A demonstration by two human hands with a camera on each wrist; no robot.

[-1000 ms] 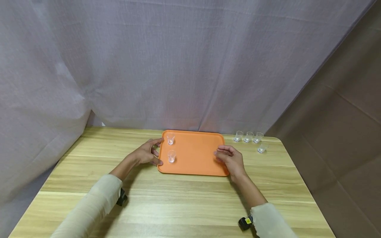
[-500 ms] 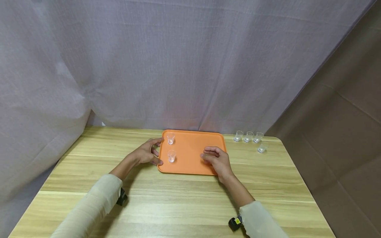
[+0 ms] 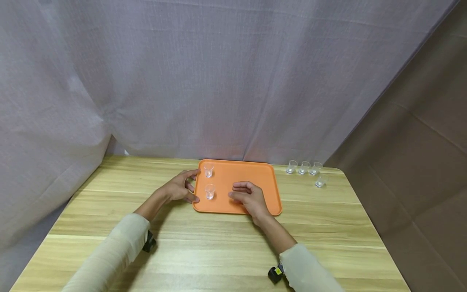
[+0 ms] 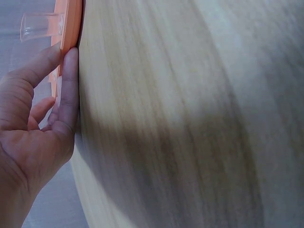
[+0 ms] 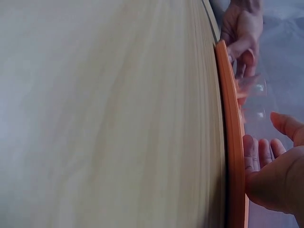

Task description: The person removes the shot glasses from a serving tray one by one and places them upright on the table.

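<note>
Head view. Braced the tray [image 3: 251, 172] at its left rim with the left hand [image 3: 179, 190], thumb and forefinger laid against the edge, nothing wrapped round it. Hovered the right hand [image 3: 249, 198] over the tray's near middle, fingers loosely bent and empty, just right of the near cup [image 3: 210, 191]. Found the far cup [image 3: 208, 170] upright in the tray's back left corner and four more cups [image 3: 304, 167] on the table [image 3: 204, 247], well off to the right.

Left wrist view. Showed the left hand [image 4: 33, 137] flat along the tray [image 4: 71, 23] rim, thumb down on the table [image 4: 180, 118], with one clear cup [image 4: 40, 24] standing above the rim. Judged that light sideways pressure was enough there; pushing harder risked sliding the tray and jogging the cups.

Right wrist view. Caught the right hand [image 5: 278, 185] above the tray [image 5: 232, 142] with its fingertips low over the surface, gripping nothing, the cups [image 5: 254, 90] just beyond and the left hand [image 5: 242, 28] at the far rim. Judged it best to come at the near cup from the side, pinch it low on the wall with thumb and two fingers, hold it upright, and give the far cup room: small, light and clear, so easily tipped or misjudged.
</note>
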